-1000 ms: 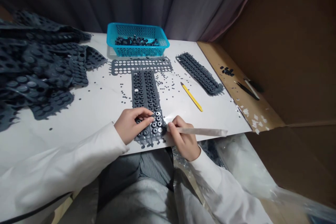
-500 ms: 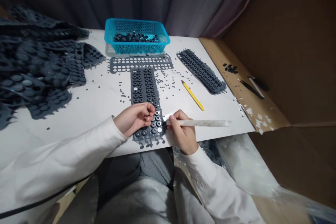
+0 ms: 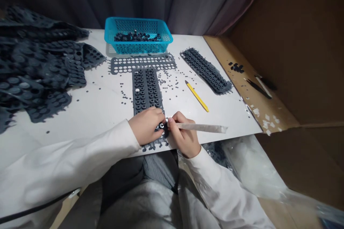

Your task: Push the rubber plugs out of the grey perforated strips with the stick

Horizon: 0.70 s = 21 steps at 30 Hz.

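A dark grey rubber sheet (image 3: 146,91) with rows of round ring-like studs lies lengthwise before me on the white table; one hole shows white near its left edge. My left hand (image 3: 148,123) rests palm-down over its near end, thumb and fingers curled around a few studs and gripping the sheet at its right side. In my right hand (image 3: 185,134) is a slim tool with a long, pale, wrapped-looking handle (image 3: 205,127), held like a pen. Its tip meets the sheet's right edge by my left fingertips and is mostly hidden.
A blue basket (image 3: 138,47) holds small black pieces. Nearby lie a perforated strip (image 3: 142,63), another studded sheet (image 3: 205,70) and a yellow pen-like tool (image 3: 197,96). Grey sheets (image 3: 40,64) are heaped at left. Tiny discs dot the table. Tweezers (image 3: 258,88) lie on cardboard at right.
My left hand has turned palm-down and come onto the near end of the sheet, closing there. The pale-handled tool in my right hand has shifted slightly, its tip nearer my left fingers.
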Each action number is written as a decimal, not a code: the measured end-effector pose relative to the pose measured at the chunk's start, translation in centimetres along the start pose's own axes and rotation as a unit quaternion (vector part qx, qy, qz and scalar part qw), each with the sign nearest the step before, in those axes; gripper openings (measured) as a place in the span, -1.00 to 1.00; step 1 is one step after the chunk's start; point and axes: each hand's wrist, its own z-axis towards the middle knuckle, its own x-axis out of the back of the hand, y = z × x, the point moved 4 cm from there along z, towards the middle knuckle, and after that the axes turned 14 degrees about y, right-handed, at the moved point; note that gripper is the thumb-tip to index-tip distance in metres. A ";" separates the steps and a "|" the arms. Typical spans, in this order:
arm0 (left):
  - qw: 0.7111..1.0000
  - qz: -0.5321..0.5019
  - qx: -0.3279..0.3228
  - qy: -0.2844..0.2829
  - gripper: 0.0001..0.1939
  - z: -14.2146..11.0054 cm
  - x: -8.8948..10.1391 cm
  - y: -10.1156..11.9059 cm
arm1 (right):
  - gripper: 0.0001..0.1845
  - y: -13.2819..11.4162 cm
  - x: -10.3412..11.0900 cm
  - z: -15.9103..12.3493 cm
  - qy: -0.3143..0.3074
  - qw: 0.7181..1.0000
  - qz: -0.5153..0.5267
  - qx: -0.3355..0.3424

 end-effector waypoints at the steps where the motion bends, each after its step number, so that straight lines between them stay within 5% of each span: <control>1: 1.000 0.009 -0.004 -0.005 -0.91 0.1 0.0 0.1 | -0.77 -0.3 -0.1 0.1 -0.009 1.000 -0.021 0.019; 10: 0.999 0.013 -0.032 -0.026 -0.85 0.3 -0.3 -0.1 | -0.81 -1.8 -0.8 0.2 -0.059 0.982 -0.156 0.091; 14: 0.999 -0.033 -0.034 0.026 -0.82 -0.7 -0.3 -0.5 | -0.81 -1.5 -0.7 0.1 -0.063 0.982 -0.160 0.083; 18: 0.974 -0.144 0.083 0.155 -0.84 -2.4 0.6 -1.7 | -0.81 -1.4 -0.6 0.1 -0.064 0.981 -0.165 0.078; 21: 0.911 -0.217 0.243 0.254 -0.85 -3.8 1.8 -3.9 | -0.80 -1.2 -0.5 0.0 -0.060 0.985 -0.147 0.069</control>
